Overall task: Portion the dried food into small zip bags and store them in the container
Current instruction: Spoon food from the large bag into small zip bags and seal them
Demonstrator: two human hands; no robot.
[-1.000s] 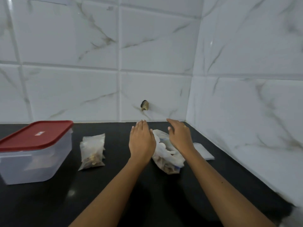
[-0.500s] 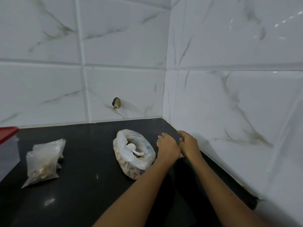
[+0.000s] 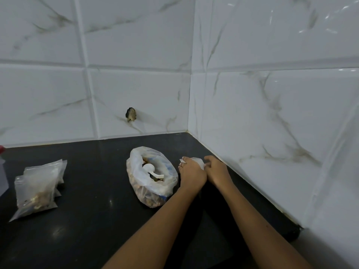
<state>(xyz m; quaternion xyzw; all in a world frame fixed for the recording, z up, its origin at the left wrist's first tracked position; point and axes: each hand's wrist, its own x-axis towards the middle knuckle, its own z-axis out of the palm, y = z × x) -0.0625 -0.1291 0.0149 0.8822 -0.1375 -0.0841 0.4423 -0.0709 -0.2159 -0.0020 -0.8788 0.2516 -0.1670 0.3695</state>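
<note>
A large open plastic bag of dried food (image 3: 153, 188) lies on the black counter (image 3: 93, 220), with a white plastic scoop (image 3: 150, 170) resting inside it. Just to its right, my left hand (image 3: 191, 174) and my right hand (image 3: 216, 168) meet over a small empty zip bag (image 3: 199, 162), both pinching it; most of the bag is hidden under my fingers. Filled small zip bags (image 3: 37, 188) lie stacked at the left. Only a sliver of the clear container with its red lid (image 3: 2, 171) shows at the left edge.
White marble-look tiled walls meet in a corner (image 3: 191, 131) behind the bags, and the right wall runs close beside my right hand. A dark hole (image 3: 131, 114) marks the back wall tile. The counter's right end (image 3: 291, 232) stops at a wall edge.
My view has swung right, so the container has slid almost out at the left. Both hands left the large bag, moved right and took hold of the small empty zip bag.
</note>
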